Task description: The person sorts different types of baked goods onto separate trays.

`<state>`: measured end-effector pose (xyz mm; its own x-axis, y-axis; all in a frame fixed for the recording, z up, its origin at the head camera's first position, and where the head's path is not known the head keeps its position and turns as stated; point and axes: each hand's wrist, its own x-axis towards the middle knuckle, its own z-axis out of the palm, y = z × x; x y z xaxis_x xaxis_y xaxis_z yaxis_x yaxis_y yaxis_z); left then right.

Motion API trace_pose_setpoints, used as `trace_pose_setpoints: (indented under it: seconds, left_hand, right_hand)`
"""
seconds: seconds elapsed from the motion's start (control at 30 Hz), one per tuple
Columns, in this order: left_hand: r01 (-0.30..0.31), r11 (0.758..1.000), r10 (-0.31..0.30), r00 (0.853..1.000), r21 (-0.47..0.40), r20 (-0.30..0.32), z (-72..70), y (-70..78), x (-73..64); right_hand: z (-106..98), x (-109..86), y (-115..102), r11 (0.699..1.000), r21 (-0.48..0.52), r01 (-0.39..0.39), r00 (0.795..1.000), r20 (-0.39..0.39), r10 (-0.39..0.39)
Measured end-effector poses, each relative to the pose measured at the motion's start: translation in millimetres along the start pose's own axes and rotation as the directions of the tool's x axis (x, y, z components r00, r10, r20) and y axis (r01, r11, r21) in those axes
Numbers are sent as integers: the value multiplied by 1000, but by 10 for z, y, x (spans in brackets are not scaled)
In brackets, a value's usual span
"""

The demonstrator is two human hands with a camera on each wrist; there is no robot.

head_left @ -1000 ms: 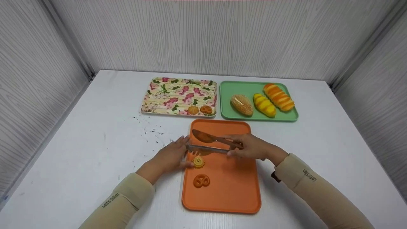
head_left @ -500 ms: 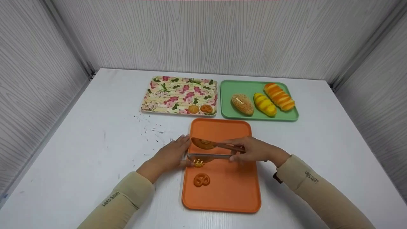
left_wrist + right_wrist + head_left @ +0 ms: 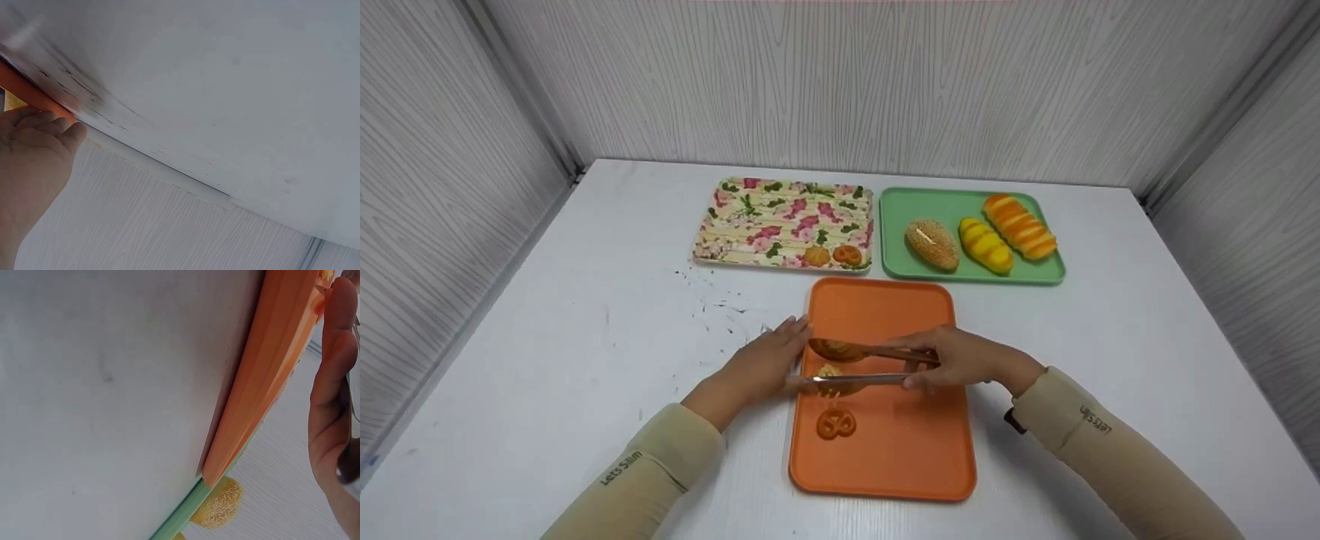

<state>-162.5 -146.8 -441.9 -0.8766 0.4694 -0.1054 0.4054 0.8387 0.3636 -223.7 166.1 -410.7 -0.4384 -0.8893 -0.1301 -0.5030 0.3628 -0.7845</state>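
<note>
My right hand [image 3: 960, 356] grips a pair of metal serving tongs [image 3: 877, 379] above the orange tray [image 3: 900, 457]. The tongs' two ends, one spoon-like and one fork-like, stand apart around a yellow round cookie [image 3: 829, 370], which the fork end partly covers. Nearer the front of the tray lies a brown pretzel cookie [image 3: 836, 424]. My left hand [image 3: 765, 364] rests against the tray's left edge with its fingers fairly straight. In the left wrist view those fingers touch the side of the tray. Only part of the tongs shows in the right wrist view.
A floral tray [image 3: 780, 217] at the back holds a round cookie [image 3: 817, 256] and a pretzel cookie [image 3: 848, 255]. Beside it, a green tray [image 3: 915, 204] carries a seeded bun [image 3: 932, 245], a yellow bread [image 3: 986, 245] and an orange striped loaf [image 3: 1020, 226]. Pale walls enclose the white table.
The tongs in my right hand have moved toward the front of the orange tray, from behind the yellow cookie to around it. My left hand has stayed at the tray's edge.
</note>
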Motion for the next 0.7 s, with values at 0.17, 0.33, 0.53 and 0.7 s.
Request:
trace_pose_setpoints:
  seconds: [0.17, 0.33, 0.53, 0.7]
  left_hand:
    - [0, 1000, 0, 1000, 13, 0, -5, 2, -2]
    - [-13, 999, 13, 1000, 30, -9, -11, 15, 3]
    - [-8, 1000, 8, 1000, 26, -10, -7, 12, 4]
    - [-2, 1000, 2, 1000, 22, -5, 3, 1, 10]
  right_hand:
    - [13, 15, -6, 999, -44, 21, 1000, 5, -20]
    - [20, 15, -1, 992, -122, 44, 999, -14, -46]
    - [23, 16, -11, 983, -175, 49, 998, -21, -53]
    - [16, 7, -13, 978, -200, 64, 997, -20, -70]
